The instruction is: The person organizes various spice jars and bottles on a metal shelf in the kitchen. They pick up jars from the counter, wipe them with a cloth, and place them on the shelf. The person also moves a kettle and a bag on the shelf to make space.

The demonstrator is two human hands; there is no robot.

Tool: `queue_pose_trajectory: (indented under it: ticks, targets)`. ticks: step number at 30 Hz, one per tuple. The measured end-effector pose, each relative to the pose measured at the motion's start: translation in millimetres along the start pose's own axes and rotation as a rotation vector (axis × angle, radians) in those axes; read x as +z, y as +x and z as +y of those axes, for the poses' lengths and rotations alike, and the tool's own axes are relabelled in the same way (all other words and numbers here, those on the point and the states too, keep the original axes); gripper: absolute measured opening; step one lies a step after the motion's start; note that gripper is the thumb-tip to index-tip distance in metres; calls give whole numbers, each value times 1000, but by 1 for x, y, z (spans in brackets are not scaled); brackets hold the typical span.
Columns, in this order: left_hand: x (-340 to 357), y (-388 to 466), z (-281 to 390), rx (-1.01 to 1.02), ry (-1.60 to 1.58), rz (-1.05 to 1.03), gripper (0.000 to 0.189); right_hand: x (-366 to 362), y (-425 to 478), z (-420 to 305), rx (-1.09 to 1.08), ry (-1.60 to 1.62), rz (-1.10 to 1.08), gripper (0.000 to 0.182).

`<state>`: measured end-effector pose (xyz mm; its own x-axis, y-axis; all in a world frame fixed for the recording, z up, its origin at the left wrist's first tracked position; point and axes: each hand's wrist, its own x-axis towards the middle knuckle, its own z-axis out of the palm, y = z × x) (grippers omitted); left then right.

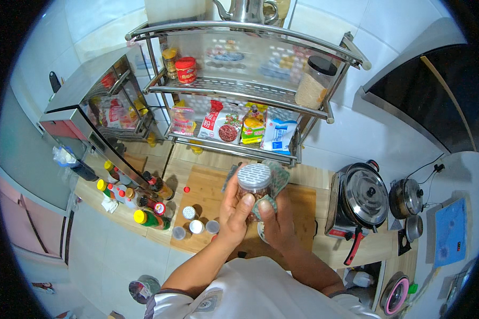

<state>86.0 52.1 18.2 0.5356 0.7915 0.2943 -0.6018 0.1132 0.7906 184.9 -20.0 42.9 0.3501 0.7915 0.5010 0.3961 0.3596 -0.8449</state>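
Note:
My left hand (pixel 235 215) grips a clear jar (pixel 245 195) with a patterned lid (pixel 254 175) above the wooden cutting board (pixel 207 179). Something brownish fills the jar. My right hand (pixel 277 223) presses a green cloth (pixel 278 177) against the jar's other side, the thumb lying over a fold of it. On the board to the left of my hands stand several small jars, among them one with a white lid (pixel 196 226). Partly behind my right wrist is a pale round thing (pixel 262 231), too hidden to name. A red cap (pixel 187 189) lies farther back on the board.
Sauce bottles (pixel 145 218) crowd the counter's left side by a mirrored cabinet (pixel 115 99). Behind the board, a metal rack (pixel 239 91) holds food packets (pixel 219 127) and jars. At right, a lidded pan (pixel 365 193) sits on a stove, its red handle (pixel 353 249) jutting forward.

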Motion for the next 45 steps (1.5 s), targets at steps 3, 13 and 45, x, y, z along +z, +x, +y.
queue_pose_trajectory:
  ticks: [3,13,45]
  targets:
    - [2,-7,4,28,193,-73,82,-5,-2,8,47,89,66,49]
    - [-5,-3,-25,162,392,19,116,-3,-9,-8,51,-13,16,48]
    - [-10,-20,-22,28,12,0,99,9,-30,21,193,8,105,57]
